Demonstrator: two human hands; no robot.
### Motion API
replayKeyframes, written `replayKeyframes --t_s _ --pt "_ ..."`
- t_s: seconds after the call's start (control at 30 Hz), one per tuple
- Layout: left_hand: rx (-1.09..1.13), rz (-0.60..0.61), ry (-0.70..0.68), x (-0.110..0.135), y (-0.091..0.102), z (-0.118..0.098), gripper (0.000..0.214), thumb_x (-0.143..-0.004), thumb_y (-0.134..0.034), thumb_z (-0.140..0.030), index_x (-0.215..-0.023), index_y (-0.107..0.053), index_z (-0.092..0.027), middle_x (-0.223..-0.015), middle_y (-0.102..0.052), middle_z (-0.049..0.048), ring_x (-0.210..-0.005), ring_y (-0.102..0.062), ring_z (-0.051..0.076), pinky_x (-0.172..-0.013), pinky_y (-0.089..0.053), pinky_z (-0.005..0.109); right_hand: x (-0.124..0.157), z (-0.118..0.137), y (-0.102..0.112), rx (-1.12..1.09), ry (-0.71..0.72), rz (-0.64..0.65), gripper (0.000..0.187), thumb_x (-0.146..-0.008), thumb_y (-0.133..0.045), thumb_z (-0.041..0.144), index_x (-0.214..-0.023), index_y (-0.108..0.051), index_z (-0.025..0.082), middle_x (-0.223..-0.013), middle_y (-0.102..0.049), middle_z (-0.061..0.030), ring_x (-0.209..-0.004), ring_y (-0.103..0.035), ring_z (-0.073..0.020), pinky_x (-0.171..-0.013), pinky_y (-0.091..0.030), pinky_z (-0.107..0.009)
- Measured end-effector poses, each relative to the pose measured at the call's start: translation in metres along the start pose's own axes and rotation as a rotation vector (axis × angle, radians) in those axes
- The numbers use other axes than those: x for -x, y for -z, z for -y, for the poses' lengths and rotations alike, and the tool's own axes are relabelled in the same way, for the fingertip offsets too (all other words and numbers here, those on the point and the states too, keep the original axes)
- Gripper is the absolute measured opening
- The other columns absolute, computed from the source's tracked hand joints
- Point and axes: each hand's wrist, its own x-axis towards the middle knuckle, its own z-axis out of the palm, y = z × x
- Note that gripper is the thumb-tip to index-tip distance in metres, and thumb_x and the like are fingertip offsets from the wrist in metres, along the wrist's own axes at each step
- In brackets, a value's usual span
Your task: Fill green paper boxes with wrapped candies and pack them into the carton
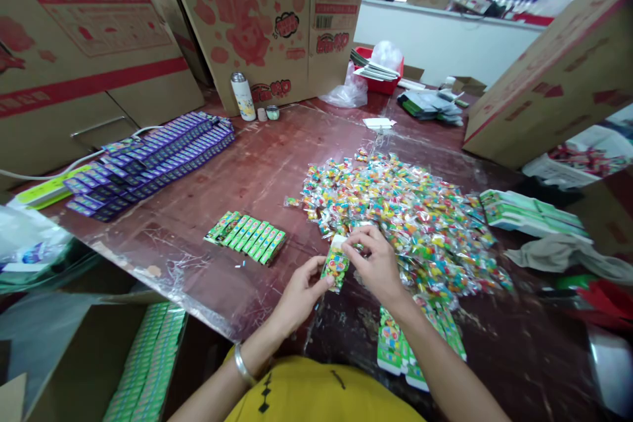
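Observation:
Between my two hands is a small green candy box (335,268), held upright with its white top flap raised. My left hand (305,285) grips its lower left side, thumb across the front. At the top, my right hand (374,260) pinches the flap with thumb and fingers; whether a candy packet is in those fingers I cannot make out. Just beyond lies a large heap of clear-wrapped colourful candy packets (395,204). To the left stands a row of filled-looking green boxes (247,236). Flattened green boxes (393,343) lie under my right forearm.
Stacked purple boxes (148,161) and a yellow-green power strip (52,191) sit at the left. A carton of green boxes (148,356) stands below the table edge. A flask (242,97), large cartons (267,20) and a red basket (378,84) are at the back.

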Motion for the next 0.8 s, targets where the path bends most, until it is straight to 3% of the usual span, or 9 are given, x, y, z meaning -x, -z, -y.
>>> replayKeyframes --t_s 0.1,0.17,0.3,0.5,0.63,0.73,0.8 --pt "-0.048 -0.037 -0.019 0.0 -0.001 -0.002 0.029 -0.087 -0.059 -0.027 -0.114 -0.063 -0.018 -0.114 -0.067 0.0066 -0.105 -0.06 0.023 -0.096 -0.044 0.035 0.0 0.005 0.004 0.035 0.074 0.121 0.017 -0.09 -0.058 0.028 -0.08 -0.072 0.023 -0.101 -0.063 -0.0069 -0.096 -0.059 -0.0239 -0.084 -0.047 -0.037" --pt "-0.015 -0.069 -0.035 0.0 -0.002 -0.004 0.035 -0.085 -0.062 -0.025 -0.119 -0.058 -0.019 -0.115 -0.066 0.0072 -0.103 -0.061 0.022 -0.092 -0.047 0.034 0.003 0.007 0.006 -0.041 0.039 0.16 0.021 -0.094 -0.052 0.029 -0.093 -0.072 0.024 -0.102 -0.064 -0.0067 -0.094 -0.061 -0.0228 -0.08 -0.049 -0.035" --pt "0.066 -0.166 -0.087 0.002 -0.006 -0.012 0.055 -0.082 -0.066 -0.025 -0.132 -0.043 -0.026 -0.121 -0.062 0.0074 -0.104 -0.062 0.022 -0.083 -0.052 0.032 0.017 0.006 0.003 -0.237 -0.087 0.124 0.023 -0.091 -0.057 0.032 -0.112 -0.065 0.025 -0.101 -0.067 -0.0062 -0.087 -0.065 -0.0215 -0.07 -0.054 -0.031" --pt "0.032 -0.171 -0.115 0.005 -0.007 -0.017 0.056 -0.084 -0.065 -0.026 -0.135 -0.042 -0.027 -0.119 -0.063 0.0067 -0.105 -0.062 0.021 -0.091 -0.05 0.034 0.03 0.001 -0.01 -0.373 -0.091 0.096 0.035 -0.089 -0.061 0.029 -0.124 -0.056 0.027 -0.104 -0.067 -0.006 -0.085 -0.067 -0.0204 -0.075 -0.056 -0.032" --pt "0.017 -0.139 -0.094 0.007 -0.005 -0.012 0.05 -0.084 -0.065 -0.025 -0.13 -0.047 -0.025 -0.117 -0.063 0.0061 -0.101 -0.063 0.02 -0.09 -0.05 0.033 0.03 -0.001 -0.012 -0.316 -0.069 0.102 0.027 -0.09 -0.059 0.029 -0.117 -0.06 0.025 -0.098 -0.066 -0.0053 -0.085 -0.065 -0.0203 -0.076 -0.054 -0.032" --pt "0.019 -0.065 -0.064 0.006 -0.003 -0.01 0.039 -0.083 -0.064 -0.024 -0.12 -0.054 -0.022 -0.11 -0.065 0.0056 -0.095 -0.063 0.02 -0.085 -0.05 0.031 0.03 -0.001 -0.011 -0.229 -0.059 0.105 0.009 -0.091 -0.057 0.029 -0.096 -0.061 0.023 -0.083 -0.062 -0.0024 -0.073 -0.061 -0.0179 -0.068 -0.05 -0.029" --pt "0.005 -0.038 -0.059 0.005 -0.002 -0.01 0.034 -0.082 -0.065 -0.024 -0.114 -0.056 -0.02 -0.106 -0.065 0.0053 -0.093 -0.062 0.02 -0.083 -0.049 0.03 0.03 0.0 -0.012 -0.197 -0.04 0.107 0.01 -0.091 -0.056 0.028 -0.084 -0.059 0.022 -0.085 -0.061 -0.0029 -0.075 -0.059 -0.0178 -0.068 -0.048 -0.029"
